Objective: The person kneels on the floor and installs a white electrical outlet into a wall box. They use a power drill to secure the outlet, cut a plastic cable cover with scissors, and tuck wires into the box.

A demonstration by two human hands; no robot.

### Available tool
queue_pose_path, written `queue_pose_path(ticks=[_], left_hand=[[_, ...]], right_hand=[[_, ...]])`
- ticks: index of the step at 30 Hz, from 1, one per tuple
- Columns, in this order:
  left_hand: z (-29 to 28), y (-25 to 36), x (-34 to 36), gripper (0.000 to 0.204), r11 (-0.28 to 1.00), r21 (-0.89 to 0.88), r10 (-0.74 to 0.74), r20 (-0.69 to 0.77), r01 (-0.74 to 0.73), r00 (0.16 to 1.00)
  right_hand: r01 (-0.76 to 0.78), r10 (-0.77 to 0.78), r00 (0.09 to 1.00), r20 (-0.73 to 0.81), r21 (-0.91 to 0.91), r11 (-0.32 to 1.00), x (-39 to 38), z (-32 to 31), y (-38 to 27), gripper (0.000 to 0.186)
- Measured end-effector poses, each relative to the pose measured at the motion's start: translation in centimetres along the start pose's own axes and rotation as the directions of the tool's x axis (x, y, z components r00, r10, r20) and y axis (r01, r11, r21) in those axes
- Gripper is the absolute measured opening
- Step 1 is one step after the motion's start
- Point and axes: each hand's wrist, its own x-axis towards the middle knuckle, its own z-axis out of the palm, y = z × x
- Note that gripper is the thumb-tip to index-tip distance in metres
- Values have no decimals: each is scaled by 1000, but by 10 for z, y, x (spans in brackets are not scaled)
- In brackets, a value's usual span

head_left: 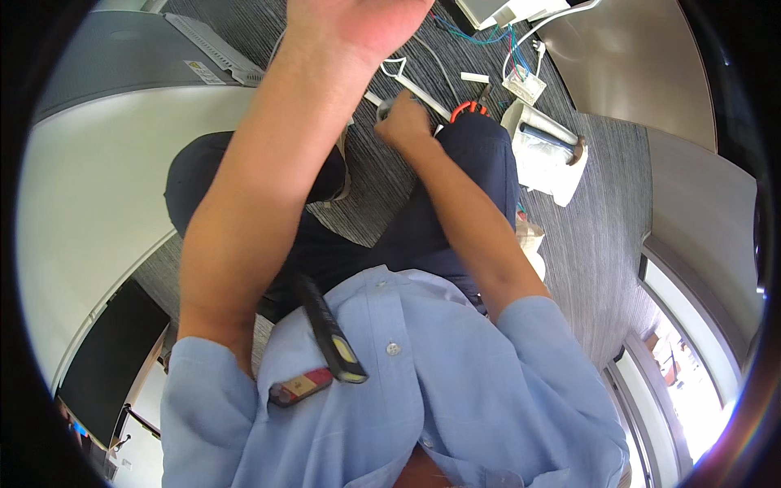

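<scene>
My left hand (362, 23) is raised at the top edge, its palm and wrist large in view; its fingers lie outside the picture. Lower down, above the floor between my knees, my right hand (405, 122) is closed, with a small greyish rounded thing (385, 110) showing at its fingers. Too little of that thing shows to name it. Just beyond this hand lies a long white strip (423, 98) on the carpet. A tool with orange handles (469, 109) lies by my right knee.
A white socket piece (524, 84) with coloured wires and a white plug (538, 50) lie ahead right, below a white box (498, 11). An open white container (547, 153) holds a dark cylinder. Pale panels stand left and right. A black light (332, 335) hangs at my shirt.
</scene>
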Motion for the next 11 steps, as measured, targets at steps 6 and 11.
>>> queue_pose_path(ticks=[6,11], left_hand=[[23,2,-12,35,987,125,-106,41,100,994],[4,-2,-10,43,953,102,-301,220,285,928]], right_hand=[[65,-40,989,141,-177,982,4,90,11,63],[10,65,964,259,-279,960,1,111,25,74]])
